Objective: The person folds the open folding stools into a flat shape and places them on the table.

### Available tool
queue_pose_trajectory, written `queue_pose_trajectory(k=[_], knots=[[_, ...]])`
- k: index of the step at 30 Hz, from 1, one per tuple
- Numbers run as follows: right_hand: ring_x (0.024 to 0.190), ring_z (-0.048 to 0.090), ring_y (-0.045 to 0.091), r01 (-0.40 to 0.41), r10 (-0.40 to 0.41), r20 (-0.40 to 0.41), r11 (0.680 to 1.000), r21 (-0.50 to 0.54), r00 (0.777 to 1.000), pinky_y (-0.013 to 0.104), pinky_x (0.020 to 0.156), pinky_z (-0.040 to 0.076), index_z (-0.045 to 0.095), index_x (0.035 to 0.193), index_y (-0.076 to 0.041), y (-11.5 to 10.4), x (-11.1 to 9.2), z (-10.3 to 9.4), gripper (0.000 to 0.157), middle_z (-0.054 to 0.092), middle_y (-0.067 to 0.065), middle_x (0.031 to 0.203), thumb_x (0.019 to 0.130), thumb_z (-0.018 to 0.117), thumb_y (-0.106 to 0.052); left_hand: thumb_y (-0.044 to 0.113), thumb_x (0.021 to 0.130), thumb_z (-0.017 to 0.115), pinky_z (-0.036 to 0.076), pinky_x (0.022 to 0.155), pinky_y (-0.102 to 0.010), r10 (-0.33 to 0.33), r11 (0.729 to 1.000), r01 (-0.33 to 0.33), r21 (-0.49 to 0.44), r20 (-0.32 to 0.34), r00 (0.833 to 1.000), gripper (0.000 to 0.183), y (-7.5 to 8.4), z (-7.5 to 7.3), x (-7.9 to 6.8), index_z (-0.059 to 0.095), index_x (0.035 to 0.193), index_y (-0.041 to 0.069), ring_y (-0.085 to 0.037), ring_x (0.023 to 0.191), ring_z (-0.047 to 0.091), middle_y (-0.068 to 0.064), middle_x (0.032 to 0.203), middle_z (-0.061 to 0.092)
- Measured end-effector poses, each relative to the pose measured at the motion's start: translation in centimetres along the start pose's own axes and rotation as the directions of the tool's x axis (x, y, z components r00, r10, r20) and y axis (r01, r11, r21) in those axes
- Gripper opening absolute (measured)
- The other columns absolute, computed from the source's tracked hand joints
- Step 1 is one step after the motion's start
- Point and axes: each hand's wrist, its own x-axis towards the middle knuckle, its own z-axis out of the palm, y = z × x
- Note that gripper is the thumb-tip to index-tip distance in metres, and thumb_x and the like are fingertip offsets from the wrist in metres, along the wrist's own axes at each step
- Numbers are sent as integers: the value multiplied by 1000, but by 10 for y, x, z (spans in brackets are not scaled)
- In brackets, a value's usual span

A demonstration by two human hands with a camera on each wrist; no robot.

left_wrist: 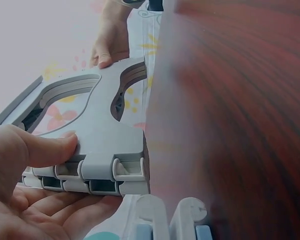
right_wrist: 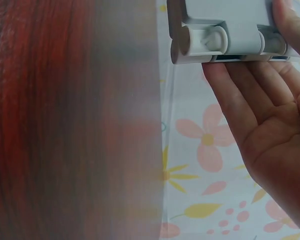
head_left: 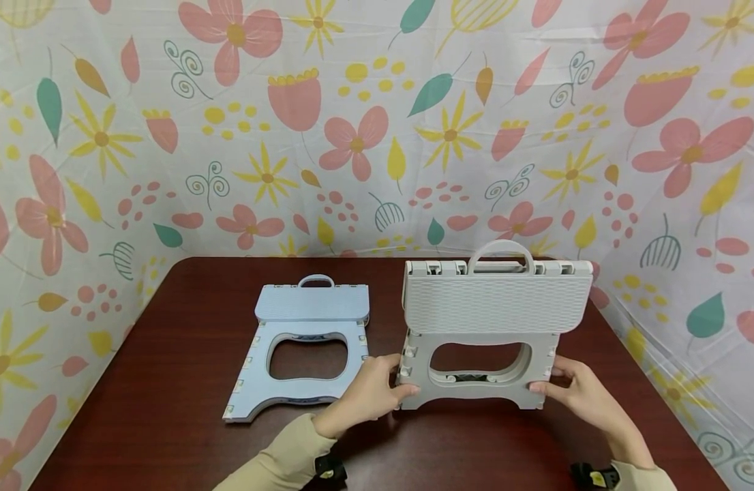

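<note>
A pale grey folding step stool (head_left: 496,300), folded flat, stands tilted up at the right of the table, its handle loop at the top. My left hand (head_left: 373,392) grips its lower left edge, thumb on the front face and fingers behind. At the lower right edge my right hand (head_left: 582,395) holds it the same way. The left wrist view shows the left thumb pressing the stool's panel (left_wrist: 105,132) beside the hinges. In the right wrist view, fingers (right_wrist: 240,95) extend under a hinged corner. A light blue folding stool (head_left: 312,303), also folded, lies on the table to the left.
The dark red-brown wooden table (head_left: 162,382) carries both stools. A white curtain (head_left: 377,136) with flowers and leaves hangs behind it and along both sides. The blue stool lies close beside my left hand.
</note>
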Motion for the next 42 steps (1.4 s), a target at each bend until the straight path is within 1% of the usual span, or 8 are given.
queue_pose_trajectory(k=[6,13,16,20,23,32,36,42], knots=[[76,61,-1,45,-45,-8,998,35,999,23,57,49,59,107,5,-1,0,0,30,65,-22,92,79,68,-3,27,79,71,44,61,-12,6,1000,-6,5,0,1000,25,1,-1,0,63,97,11,5,62,56,-1,82,70],[76,61,-2,47,-46,-15,998,52,999,23,58,49,57,111,6,1,-1,1,33,65,-23,92,80,66,-2,28,80,70,45,62,-12,-6,1000,6,-19,10,1000,29,1,0,-2,62,101,9,7,56,54,-3,85,70],[76,62,-1,66,-64,-19,995,72,998,23,58,50,57,110,6,2,-1,2,31,65,-21,92,80,66,0,27,80,70,45,61,-13,-6,1000,6,-21,11,1000,28,1,-1,-2,62,101,9,7,54,54,-3,85,71],[76,63,0,86,-84,-24,991,99,996,25,58,50,57,111,6,2,-1,2,31,65,-21,94,81,64,3,27,80,71,45,57,-13,-17,1000,18,-24,12,1000,26,1,-1,-1,63,99,11,7,51,52,-1,81,70],[75,63,1,84,-81,-28,990,115,996,26,57,51,56,112,6,2,-1,2,32,65,-22,95,81,63,3,28,80,71,45,55,-14,-25,1000,25,-19,13,1000,25,1,-1,-1,63,97,12,6,50,51,1,77,69],[75,64,3,109,-104,-41,982,151,994,26,57,51,55,112,8,1,-3,3,32,66,-20,95,81,62,6,32,79,71,44,57,-14,-44,999,44,-2,12,999,26,1,-2,0,63,95,13,5,55,51,3,79,69],[75,64,2,109,-103,-47,983,148,994,25,57,51,55,113,8,2,-3,3,33,66,-20,95,81,62,6,32,80,70,44,56,-15,-58,998,58,-6,20,998,25,2,-2,0,62,94,12,5,54,48,4,76,67],[76,64,1,128,-120,-56,979,161,991,25,57,51,55,113,8,2,-1,5,34,66,-20,96,80,62,8,29,81,69,40,52,-15,-55,998,55,7,14,998,23,1,-3,0,61,92,11,3,51,42,6,68,61]])
